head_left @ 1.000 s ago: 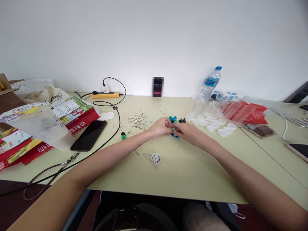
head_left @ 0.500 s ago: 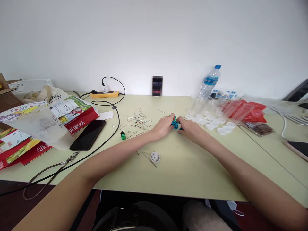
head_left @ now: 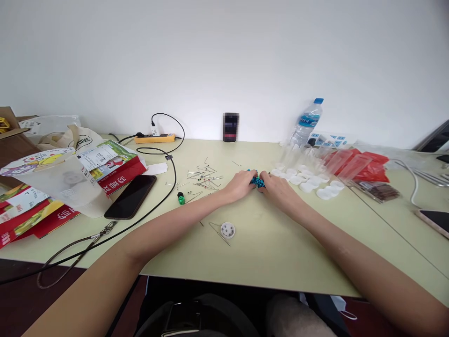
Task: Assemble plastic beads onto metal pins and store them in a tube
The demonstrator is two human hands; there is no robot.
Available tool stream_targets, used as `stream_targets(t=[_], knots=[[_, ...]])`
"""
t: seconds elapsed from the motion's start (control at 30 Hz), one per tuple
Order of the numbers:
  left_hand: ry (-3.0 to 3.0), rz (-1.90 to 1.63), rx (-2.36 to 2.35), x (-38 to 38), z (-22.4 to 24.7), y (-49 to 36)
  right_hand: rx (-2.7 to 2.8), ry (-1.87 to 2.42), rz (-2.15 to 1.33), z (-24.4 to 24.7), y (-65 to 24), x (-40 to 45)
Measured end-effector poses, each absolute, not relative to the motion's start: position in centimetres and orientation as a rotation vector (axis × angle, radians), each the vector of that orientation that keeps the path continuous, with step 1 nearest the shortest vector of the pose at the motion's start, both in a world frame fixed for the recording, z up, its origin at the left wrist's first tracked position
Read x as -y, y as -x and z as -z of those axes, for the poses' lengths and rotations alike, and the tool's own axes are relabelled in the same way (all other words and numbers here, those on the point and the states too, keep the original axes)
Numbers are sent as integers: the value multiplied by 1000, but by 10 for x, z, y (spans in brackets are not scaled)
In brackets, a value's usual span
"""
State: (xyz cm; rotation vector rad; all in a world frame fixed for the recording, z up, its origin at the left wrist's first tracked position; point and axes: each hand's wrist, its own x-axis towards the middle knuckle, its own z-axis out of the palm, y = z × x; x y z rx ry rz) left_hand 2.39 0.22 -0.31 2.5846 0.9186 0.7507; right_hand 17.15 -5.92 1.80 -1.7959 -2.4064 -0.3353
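Observation:
A cluster of small shiny blue and black beads (head_left: 258, 181), with a hint of green, lies between my two hands over the middle of the table. My left hand (head_left: 241, 185) is closed on the cluster's left side, fingers curled away from me. From the right, my right hand (head_left: 277, 188) grips its other side with bent fingers. The fingers hide much of the cluster, and whether it touches the tabletop I cannot tell. Nearer to me sit a round white disc with dark spots (head_left: 228, 230) and a thin metal pin (head_left: 224, 238).
Left of my hands lie scattered metal pins (head_left: 203, 178) and a green-and-black piece (head_left: 181, 198). Several white discs (head_left: 308, 180), clear tubes (head_left: 336, 161) and a water bottle (head_left: 307, 122) are at right. A black phone (head_left: 130, 197), a cable (head_left: 154, 206) and a plastic tub (head_left: 75, 185) occupy the left.
The blue cluster now looks lower and more stretched sideways between my hands. My right-hand fingers have shifted slightly on it; the camera view has moved a little.

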Motion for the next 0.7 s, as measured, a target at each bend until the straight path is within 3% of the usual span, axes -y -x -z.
stream_targets(t=[0.2,0.37,0.7], knots=[[-2584,-733,-913,4,4,-28,2364,1781,254,-17,-174,55],[-2573,-659,-916,8,-6,-15,2227,1795,-53,-24,-181,56],[-2497,-591,-1500,35,-64,145,2183,1798,-32,-31,-188,61]])
